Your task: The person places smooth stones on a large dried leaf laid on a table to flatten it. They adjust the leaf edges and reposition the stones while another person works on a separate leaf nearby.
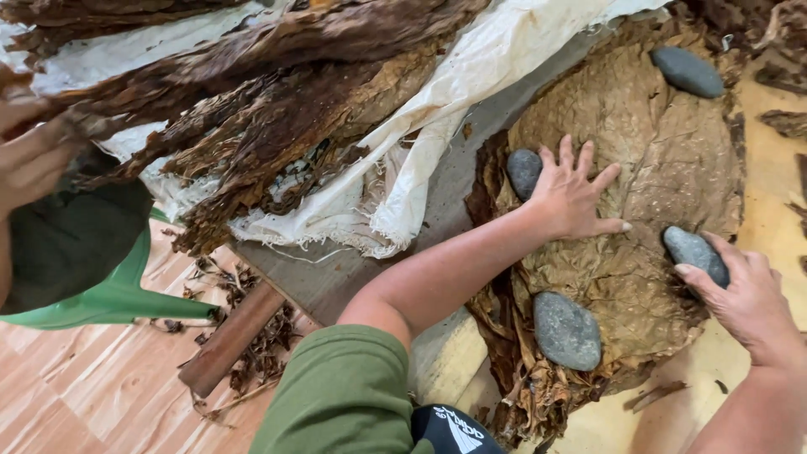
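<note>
Left hand (573, 195) presses spread fingers flat on crinkled brown leaves (664, 160); right hand (740, 294) fingers clamp a smooth grey stone (693, 252) at the stack's edge.

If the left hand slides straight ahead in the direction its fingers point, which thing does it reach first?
The left hand lies flat on the stack of brown dried leaves, fingers spread toward the top. Straight ahead there is only bare leaf; the grey oval stone at the far edge lies off to the right, probably outside that line.
</note>
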